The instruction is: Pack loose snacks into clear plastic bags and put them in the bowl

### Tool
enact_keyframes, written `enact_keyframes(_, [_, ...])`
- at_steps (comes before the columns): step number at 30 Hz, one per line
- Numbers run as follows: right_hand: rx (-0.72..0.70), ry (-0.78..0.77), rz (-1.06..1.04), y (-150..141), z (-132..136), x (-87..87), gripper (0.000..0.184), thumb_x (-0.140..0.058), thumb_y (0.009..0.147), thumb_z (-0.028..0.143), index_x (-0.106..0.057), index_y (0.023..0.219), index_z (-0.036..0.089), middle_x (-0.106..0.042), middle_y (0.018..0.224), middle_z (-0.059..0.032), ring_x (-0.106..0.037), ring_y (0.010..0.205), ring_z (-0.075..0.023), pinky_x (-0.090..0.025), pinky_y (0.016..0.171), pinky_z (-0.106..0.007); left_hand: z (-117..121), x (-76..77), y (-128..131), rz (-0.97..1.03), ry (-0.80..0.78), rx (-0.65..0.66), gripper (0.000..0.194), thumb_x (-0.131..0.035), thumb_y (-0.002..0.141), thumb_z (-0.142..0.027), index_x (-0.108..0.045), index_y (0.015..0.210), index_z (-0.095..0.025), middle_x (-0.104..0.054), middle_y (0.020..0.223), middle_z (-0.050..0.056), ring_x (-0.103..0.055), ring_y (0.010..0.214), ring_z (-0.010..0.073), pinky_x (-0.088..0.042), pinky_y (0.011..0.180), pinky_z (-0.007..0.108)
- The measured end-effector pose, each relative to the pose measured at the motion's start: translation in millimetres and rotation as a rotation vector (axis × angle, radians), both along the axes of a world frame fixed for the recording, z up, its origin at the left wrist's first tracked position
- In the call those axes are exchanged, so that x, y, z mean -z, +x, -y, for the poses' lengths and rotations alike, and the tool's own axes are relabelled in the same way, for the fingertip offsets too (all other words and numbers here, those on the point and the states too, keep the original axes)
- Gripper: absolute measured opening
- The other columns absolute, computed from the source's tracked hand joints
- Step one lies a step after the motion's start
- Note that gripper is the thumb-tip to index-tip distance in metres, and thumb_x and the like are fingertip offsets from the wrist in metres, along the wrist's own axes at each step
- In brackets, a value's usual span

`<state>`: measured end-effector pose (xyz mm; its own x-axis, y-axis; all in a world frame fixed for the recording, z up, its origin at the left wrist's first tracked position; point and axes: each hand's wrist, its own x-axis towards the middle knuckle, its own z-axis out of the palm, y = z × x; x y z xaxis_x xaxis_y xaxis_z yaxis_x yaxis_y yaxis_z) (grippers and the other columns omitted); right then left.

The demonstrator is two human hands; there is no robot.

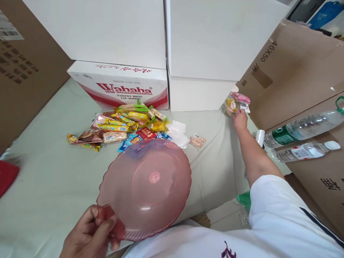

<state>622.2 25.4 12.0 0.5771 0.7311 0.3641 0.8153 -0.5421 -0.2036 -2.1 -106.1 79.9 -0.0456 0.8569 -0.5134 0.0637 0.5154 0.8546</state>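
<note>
A translucent pink plate (166, 200) with a scalloped rim tilts in front of me. My left hand (91, 229) pinches its lower left edge between thumb and fingers. Far to the right, my right hand (240, 119) reaches down at a small group by the box corner: a yellow-wrapped snack (230, 104), a pink packet (240, 97) and a white-labelled piece (245, 107). Its fingertips are largely hidden, so I cannot tell whether they grip anything. Beyond the plate lies a pile of wrapped snacks (115, 125), partly covered by the plate's far rim.
A small snack packet (197, 141) lies apart on the pale cloth (48, 172). White boxes (118, 84) stand behind the pile. Cardboard (303, 71) walls the right side, with a large bottle (303, 129) and a smaller bottle (306, 152) beside my right forearm. Something red (8, 177) sits at the left edge.
</note>
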Motion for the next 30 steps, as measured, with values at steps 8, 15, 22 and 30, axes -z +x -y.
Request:
enact_keyframes(8, [-0.102, 0.248, -0.068, -79.1, 74.9, 0.5, 0.035, -0.050, 0.090, 0.026, -0.064, 0.121, 0.018, -0.050, 0.139, -0.0171, -0.062, 0.100, -0.0234, -0.051, 0.093, -0.041, -114.0, -41.2, 131.1, 0.165, 0.212, 0.214, 0.032, -0.067, 0.064, -0.023, -0.036, 0.073, -0.024, -0.045, 0.053, -0.010, -0.051, 0.043, 0.0092, -0.044, 0.041, 0.020])
enact_keyframes(15, [-0.034, 0.271, -0.299, -101.9, 195.4, 10.7, 0.024, -0.055, 0.088, 0.040, -0.069, 0.096, 0.023, -0.069, 0.095, -0.0075, -0.065, 0.081, -0.0235, -0.056, 0.084, -0.044, -188.5, -3.5, 273.6, 0.198, 0.241, 0.227, 0.029, -0.070, 0.073, -0.015, -0.043, 0.084, -0.020, -0.055, 0.077, -0.003, -0.065, 0.058, 0.0109, -0.057, 0.063, 0.028])
enact_keyframes(22, [0.078, 0.668, -1.069, -59.6, 142.4, -3.9, 0.030, -0.080, 0.068, 0.030, -0.064, 0.091, 0.021, -0.067, 0.083, -0.0006, -0.064, 0.072, -0.0152, -0.060, 0.077, -0.035, -181.6, 28.4, 304.5, 0.188, 0.037, 0.301, 0.027, -0.072, 0.079, -0.017, -0.045, 0.085, -0.019, -0.059, 0.075, 0.000, -0.072, 0.068, 0.0178, -0.059, 0.069, 0.031])
enact_keyframes(30, [0.261, 0.847, -1.326, 6.7, -6.3, -4.8, 0.036, -0.046, 0.099, 0.054, -0.049, 0.120, 0.025, -0.060, 0.098, -0.0048, -0.066, 0.079, -0.0155, -0.062, 0.074, -0.035, -109.3, 5.5, 174.9, 0.283, 0.052, 0.471, 0.038, -0.077, 0.076, -0.046, -0.051, 0.082, -0.019, -0.056, 0.075, -0.004, -0.070, 0.070, 0.0160, -0.064, 0.070, 0.034])
